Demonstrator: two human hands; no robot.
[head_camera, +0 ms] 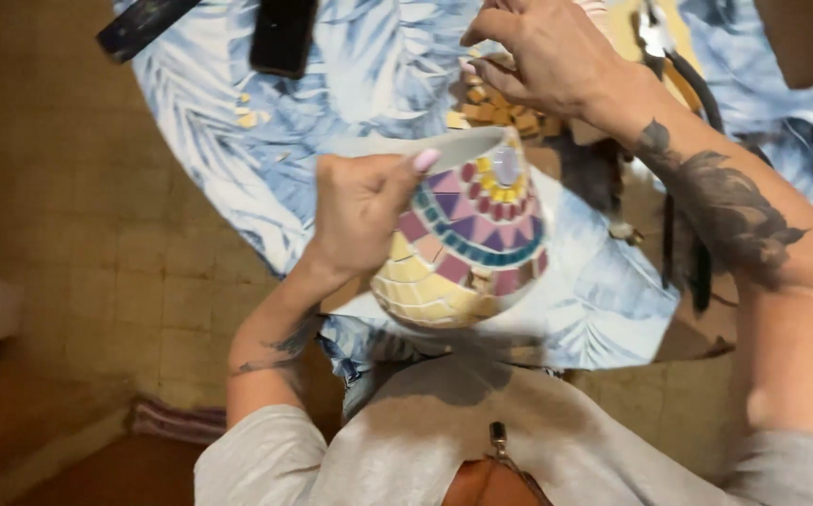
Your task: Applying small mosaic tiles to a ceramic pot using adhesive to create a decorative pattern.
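Note:
My left hand grips the rim of a mosaic pot, tilted on its side above the table edge. The pot is covered with yellow, pink, purple, teal and red tiles around a small round mirror piece. My right hand reaches forward over a pile of yellow tile pieces on the table, fingers pinched together; whether a piece sits between them is hidden.
The table wears a blue and white leaf-print cloth. A black phone and a dark flat tool lie at the far left. Pliers with dark handles rest at the right. Tiled floor lies to the left.

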